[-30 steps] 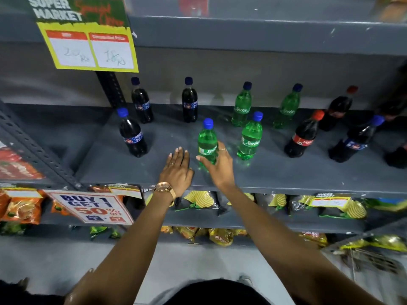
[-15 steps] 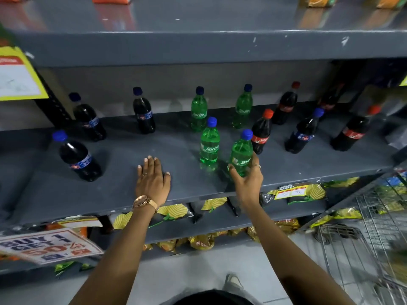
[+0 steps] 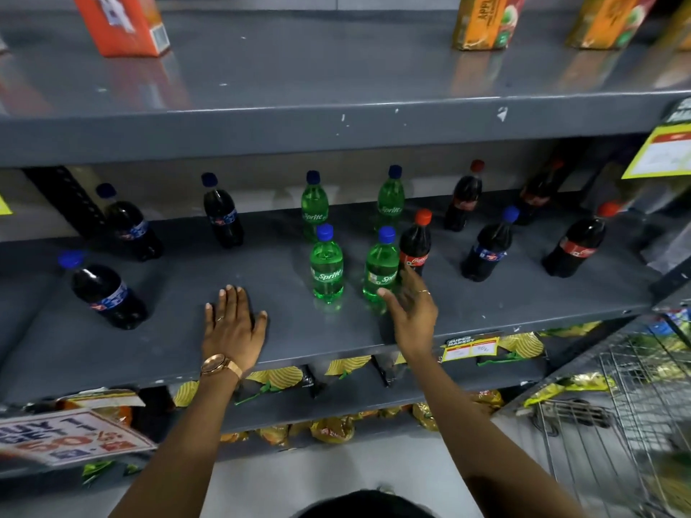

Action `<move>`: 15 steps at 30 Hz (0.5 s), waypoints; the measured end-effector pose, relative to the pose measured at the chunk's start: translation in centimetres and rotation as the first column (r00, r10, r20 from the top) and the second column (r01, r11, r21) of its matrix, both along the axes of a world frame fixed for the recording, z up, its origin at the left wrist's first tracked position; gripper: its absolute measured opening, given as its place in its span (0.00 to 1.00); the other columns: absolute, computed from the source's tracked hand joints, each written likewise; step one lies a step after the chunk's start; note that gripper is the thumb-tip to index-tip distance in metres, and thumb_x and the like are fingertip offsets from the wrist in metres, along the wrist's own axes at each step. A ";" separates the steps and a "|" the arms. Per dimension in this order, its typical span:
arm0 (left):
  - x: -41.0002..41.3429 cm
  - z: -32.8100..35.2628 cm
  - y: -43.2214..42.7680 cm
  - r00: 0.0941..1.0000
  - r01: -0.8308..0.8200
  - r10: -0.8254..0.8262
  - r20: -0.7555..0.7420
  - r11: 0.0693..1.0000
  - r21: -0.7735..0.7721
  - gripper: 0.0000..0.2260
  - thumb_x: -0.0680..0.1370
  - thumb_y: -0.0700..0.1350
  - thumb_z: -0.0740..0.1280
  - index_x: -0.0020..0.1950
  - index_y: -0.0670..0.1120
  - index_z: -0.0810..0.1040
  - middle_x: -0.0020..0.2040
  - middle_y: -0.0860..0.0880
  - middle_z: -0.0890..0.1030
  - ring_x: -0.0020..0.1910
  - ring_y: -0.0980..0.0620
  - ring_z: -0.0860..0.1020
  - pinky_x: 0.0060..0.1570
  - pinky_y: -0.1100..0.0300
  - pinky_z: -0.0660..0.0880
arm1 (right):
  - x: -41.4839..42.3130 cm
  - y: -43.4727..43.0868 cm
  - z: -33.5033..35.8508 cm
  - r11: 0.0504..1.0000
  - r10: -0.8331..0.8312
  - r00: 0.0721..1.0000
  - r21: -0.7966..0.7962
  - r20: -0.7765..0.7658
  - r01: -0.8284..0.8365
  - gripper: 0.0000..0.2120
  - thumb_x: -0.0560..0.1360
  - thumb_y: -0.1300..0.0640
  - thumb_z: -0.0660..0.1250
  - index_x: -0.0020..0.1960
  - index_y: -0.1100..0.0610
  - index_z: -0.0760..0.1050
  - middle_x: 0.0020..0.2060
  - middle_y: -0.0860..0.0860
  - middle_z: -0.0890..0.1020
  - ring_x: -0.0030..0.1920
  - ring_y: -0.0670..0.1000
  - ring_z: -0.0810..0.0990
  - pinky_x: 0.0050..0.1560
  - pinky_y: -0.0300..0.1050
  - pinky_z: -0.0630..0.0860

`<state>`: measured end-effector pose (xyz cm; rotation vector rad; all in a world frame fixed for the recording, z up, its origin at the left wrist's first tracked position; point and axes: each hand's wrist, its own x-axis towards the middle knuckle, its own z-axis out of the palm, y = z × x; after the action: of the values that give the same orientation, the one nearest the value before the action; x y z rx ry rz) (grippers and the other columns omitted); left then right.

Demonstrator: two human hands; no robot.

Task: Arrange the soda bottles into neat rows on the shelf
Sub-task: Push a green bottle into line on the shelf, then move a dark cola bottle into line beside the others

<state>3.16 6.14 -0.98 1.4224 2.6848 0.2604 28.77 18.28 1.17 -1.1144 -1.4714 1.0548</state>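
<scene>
Several soda bottles stand on the grey metal shelf (image 3: 179, 282). Two green Sprite bottles (image 3: 326, 269) (image 3: 380, 269) stand side by side in front, with two more behind them (image 3: 315, 207) (image 3: 390, 200). A red-capped cola bottle (image 3: 415, 244) stands just right of the front pair. Dark blue-capped bottles stand at the left (image 3: 112, 291) (image 3: 222, 214) and the right (image 3: 486, 250). My right hand (image 3: 413, 312) is open, its thumb at the base of the right front Sprite and its fingertips by the cola bottle. My left hand (image 3: 233, 327) lies flat on the shelf.
More red-capped cola bottles (image 3: 576, 244) (image 3: 463, 198) stand at the right. Juice cartons (image 3: 482, 20) sit on the shelf above. Snack bags (image 3: 276, 377) fill the lower shelves. A wire shopping cart (image 3: 620, 416) is at the lower right, a promo sign (image 3: 71, 439) at the lower left.
My right hand held the right front Sprite bottle, set it level with the other front Sprite and let go. My left hand stayed flat on the shelf. The view swung right.
</scene>
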 end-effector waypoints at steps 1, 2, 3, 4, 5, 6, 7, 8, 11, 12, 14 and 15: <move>0.1 0.0 0.0 1.000 -0.001 0.001 -0.003 1.000 0.000 0.30 0.79 0.57 0.45 0.76 0.41 0.47 0.78 0.43 0.48 0.77 0.47 0.45 0.74 0.49 0.38 | 0.7 -0.1 0.1 0.998 -0.065 0.997 -0.015 -0.032 0.064 0.23 0.73 0.50 0.71 0.64 0.57 0.73 0.58 0.52 0.80 0.58 0.45 0.79 0.58 0.39 0.78; 0.1 0.0 0.0 1.000 -0.002 0.002 -0.006 1.000 0.000 0.32 0.77 0.58 0.43 0.76 0.41 0.47 0.78 0.43 0.48 0.77 0.47 0.45 0.73 0.50 0.37 | 1.5 0.0 0.3 0.989 -0.144 0.988 0.002 -0.062 0.145 0.20 0.73 0.48 0.69 0.60 0.58 0.75 0.53 0.53 0.80 0.53 0.44 0.79 0.55 0.43 0.78; 0.1 0.0 0.1 1.000 -0.003 0.003 -0.008 1.000 -0.003 0.33 0.75 0.58 0.41 0.76 0.41 0.47 0.78 0.43 0.48 0.77 0.47 0.45 0.73 0.50 0.37 | 2.4 0.3 0.6 0.969 -0.241 0.968 0.043 -0.066 0.244 0.20 0.74 0.45 0.67 0.57 0.59 0.75 0.51 0.53 0.79 0.50 0.45 0.78 0.53 0.47 0.77; 0.2 0.0 0.1 1.000 -0.005 0.005 -0.011 1.000 -0.007 0.34 0.74 0.58 0.41 0.76 0.42 0.47 0.78 0.43 0.48 0.77 0.47 0.45 0.73 0.50 0.37 | 3.3 0.8 0.8 0.934 -0.342 0.938 0.086 -0.064 0.347 0.21 0.74 0.44 0.66 0.56 0.60 0.74 0.50 0.53 0.77 0.50 0.47 0.75 0.52 0.48 0.74; 0.2 0.1 0.1 1.000 -0.006 0.005 -0.016 1.000 -0.012 0.34 0.74 0.58 0.40 0.76 0.42 0.46 0.78 0.43 0.48 0.77 0.47 0.45 0.73 0.50 0.37 | 4.2 1.8 0.8 0.886 -0.445 0.894 0.119 -0.044 0.447 0.21 0.75 0.45 0.66 0.56 0.61 0.72 0.50 0.55 0.75 0.52 0.51 0.73 0.52 0.45 0.70; 0.3 0.1 0.1 1.000 -0.004 0.004 -0.021 1.000 -0.021 0.34 0.73 0.57 0.40 0.76 0.43 0.46 0.78 0.43 0.48 0.77 0.47 0.45 0.73 0.49 0.37 | 5.1 2.9 0.9 0.837 -0.535 0.845 0.132 -0.007 0.531 0.22 0.74 0.47 0.68 0.58 0.62 0.71 0.52 0.58 0.74 0.54 0.55 0.71 0.52 0.42 0.66; 0.3 0.1 0.1 1.000 -0.001 0.000 -0.028 0.999 -0.032 0.33 0.73 0.57 0.40 0.76 0.44 0.45 0.78 0.43 0.48 0.77 0.46 0.45 0.73 0.49 0.37 | 5.8 4.1 1.2 0.803 -0.591 0.805 0.121 0.045 0.583 0.25 0.73 0.49 0.70 0.62 0.63 0.69 0.56 0.61 0.74 0.57 0.59 0.70 0.53 0.42 0.63; 0.3 0.1 0.2 0.999 0.003 -0.004 -0.033 0.999 -0.042 0.33 0.73 0.57 0.39 0.77 0.44 0.45 0.78 0.43 0.47 0.77 0.46 0.45 0.73 0.48 0.37 | 6.5 5.4 1.3 0.793 -0.609 0.786 0.083 0.102 0.604 0.30 0.72 0.50 0.72 0.67 0.63 0.66 0.61 0.62 0.72 0.61 0.62 0.69 0.57 0.44 0.61; 0.1 -0.1 0.2 0.999 0.007 -0.008 -0.042 0.999 -0.043 0.33 0.74 0.57 0.40 0.77 0.44 0.45 0.78 0.43 0.48 0.77 0.45 0.45 0.73 0.47 0.39 | 8.1 9.2 1.7 0.832 -0.529 0.831 -0.087 0.173 0.548 0.44 0.67 0.55 0.77 0.75 0.61 0.55 0.72 0.61 0.63 0.71 0.64 0.62 0.71 0.55 0.59; 0.1 -0.2 0.2 0.999 0.004 -0.006 -0.043 0.999 -0.041 0.33 0.74 0.57 0.41 0.77 0.45 0.45 0.78 0.43 0.48 0.77 0.45 0.45 0.73 0.47 0.39 | 8.5 10.5 1.7 0.857 -0.482 0.861 -0.120 0.163 0.502 0.45 0.67 0.56 0.77 0.75 0.62 0.55 0.73 0.61 0.62 0.72 0.63 0.62 0.72 0.55 0.60; 0.0 -0.3 0.2 0.999 -0.001 0.000 -0.039 0.999 -0.044 0.32 0.75 0.57 0.41 0.77 0.45 0.45 0.78 0.44 0.47 0.77 0.46 0.45 0.74 0.47 0.39 | 9.1 12.3 1.5 0.904 -0.392 0.910 -0.125 0.136 0.408 0.40 0.67 0.57 0.77 0.72 0.63 0.61 0.69 0.61 0.68 0.68 0.61 0.69 0.68 0.50 0.67; -0.1 -0.3 0.2 0.999 0.000 -0.001 -0.036 0.999 -0.045 0.32 0.75 0.57 0.41 0.77 0.45 0.45 0.78 0.44 0.47 0.77 0.46 0.44 0.74 0.47 0.39 | 9.2 12.7 1.5 0.915 -0.369 0.919 -0.122 0.137 0.385 0.35 0.67 0.58 0.77 0.68 0.63 0.65 0.64 0.61 0.73 0.64 0.60 0.73 0.62 0.47 0.71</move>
<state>3.08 6.32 -1.30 1.4290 2.7008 0.1749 38.01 30.96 2.68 -1.5145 -1.2076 0.8463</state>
